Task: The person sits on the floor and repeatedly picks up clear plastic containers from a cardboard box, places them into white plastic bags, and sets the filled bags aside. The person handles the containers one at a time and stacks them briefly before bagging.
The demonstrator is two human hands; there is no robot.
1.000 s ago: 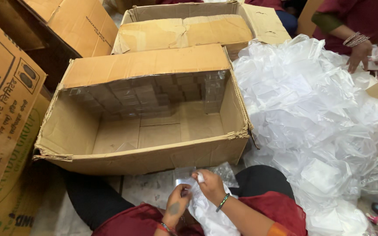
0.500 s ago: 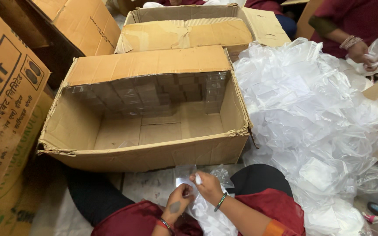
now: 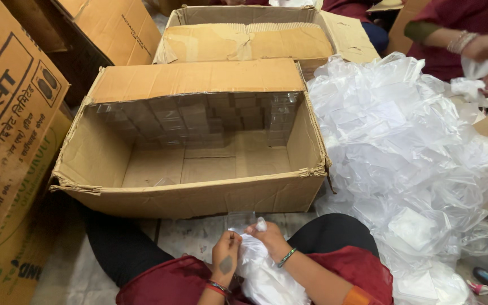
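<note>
Left hand and right hand, fingers pinched on 1 crumpled clear plastic bag between them. Just beyond the fingertips, an open brown cardboard box; to their right, a heap of clear plastic bags.

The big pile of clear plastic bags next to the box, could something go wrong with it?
Maybe. The pile of clear bags leans against the open cardboard box, so some may slide onto the floor or into the box. Both the left hand and the right hand grip one thin white bag; pulling hard could tear it.
</note>
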